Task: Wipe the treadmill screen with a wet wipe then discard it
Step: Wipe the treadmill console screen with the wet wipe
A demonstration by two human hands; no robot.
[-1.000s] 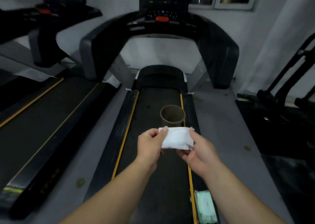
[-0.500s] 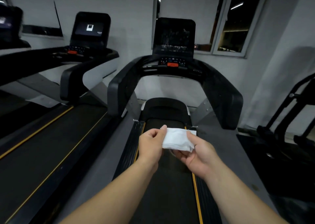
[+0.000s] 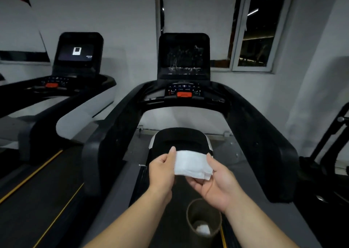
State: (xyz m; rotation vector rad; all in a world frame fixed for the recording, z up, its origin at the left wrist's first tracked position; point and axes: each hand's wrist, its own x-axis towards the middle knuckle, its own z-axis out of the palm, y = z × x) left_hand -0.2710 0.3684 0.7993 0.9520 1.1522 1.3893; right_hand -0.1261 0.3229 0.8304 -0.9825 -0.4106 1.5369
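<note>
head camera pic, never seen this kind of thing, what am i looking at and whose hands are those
The camera sits on a person's head, looking forward and down, so the two bare arms are their own. The left hand and right hand hold a folded white wipe between them. Ahead is a treadmill: its dark, smeared screen stands above a control panel with a red button. On the belt below the hands stands a small bin with something white inside. A second treadmill is on the left.

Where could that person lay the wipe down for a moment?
Bare belt shows left of the small bin, under the left forearm. The grey side floor right of the motor hood is also free. The console ledge around the orange button is crowded with keys. Both hands hold the wet wipe.
</note>
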